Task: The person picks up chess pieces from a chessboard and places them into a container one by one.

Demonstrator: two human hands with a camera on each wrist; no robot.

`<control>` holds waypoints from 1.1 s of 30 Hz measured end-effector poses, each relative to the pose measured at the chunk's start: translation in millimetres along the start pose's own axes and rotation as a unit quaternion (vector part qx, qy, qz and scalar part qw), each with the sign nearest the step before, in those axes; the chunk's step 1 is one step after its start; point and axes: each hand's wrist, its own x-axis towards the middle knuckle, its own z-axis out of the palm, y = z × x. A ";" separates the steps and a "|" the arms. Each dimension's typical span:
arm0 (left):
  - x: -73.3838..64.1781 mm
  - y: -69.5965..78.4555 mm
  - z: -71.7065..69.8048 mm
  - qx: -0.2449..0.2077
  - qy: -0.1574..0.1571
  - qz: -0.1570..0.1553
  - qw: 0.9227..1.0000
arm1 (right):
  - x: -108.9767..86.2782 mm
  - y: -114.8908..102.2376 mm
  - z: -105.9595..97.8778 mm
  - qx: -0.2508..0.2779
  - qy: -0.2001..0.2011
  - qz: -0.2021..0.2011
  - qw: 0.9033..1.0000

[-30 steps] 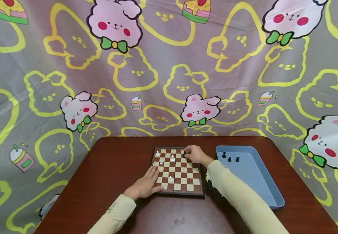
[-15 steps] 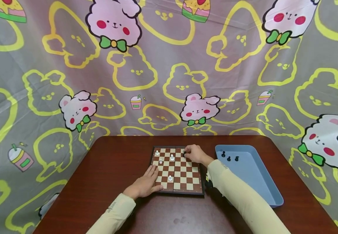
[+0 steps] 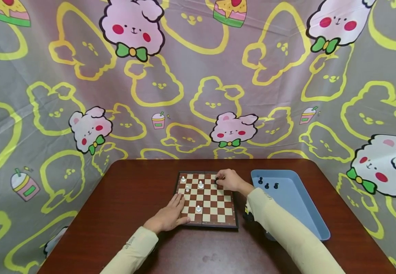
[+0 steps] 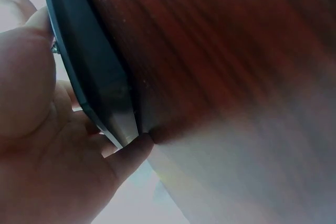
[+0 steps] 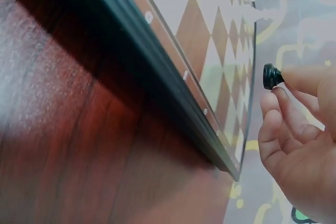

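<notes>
A brown-and-cream chessboard (image 3: 215, 205) lies on the table, bearing several white chess pieces (image 3: 201, 185). My left hand (image 3: 168, 216) rests on its near left corner, fingers straight along the left edge and thumb at the near edge. In the left wrist view, that hand lies against the board's dark rim (image 4: 97, 72). My right hand (image 3: 230, 180) is over the far right part of the board. It pinches a small black chess piece (image 5: 270, 76) between thumb and fingertips. The piece's round base shows in the right wrist view; its top is hidden by the fingers.
A blue tray (image 3: 297, 201) stands right of the board with 3 black chess pieces (image 3: 267, 186) near its far left corner. My right sleeve covers part of the tray's left side. A patterned curtain (image 3: 191, 95) hangs behind the dark wooden table (image 3: 132, 182).
My right forearm has shifted slightly to the right, while the fingers keep their pinch on the black chess piece at the same part of the board. The left hand has stayed in place.
</notes>
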 end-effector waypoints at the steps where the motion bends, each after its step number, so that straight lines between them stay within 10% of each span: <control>1: -0.1 -0.2 -0.1 0.001 0.000 0.000 1.000 | -1.1 -0.5 -1.1 0.001 -0.001 -0.004 1.000; 33: -0.5 0.4 2.2 -0.005 -0.003 -0.008 1.000 | -50.2 17.8 -50.3 -0.012 0.023 -0.008 1.000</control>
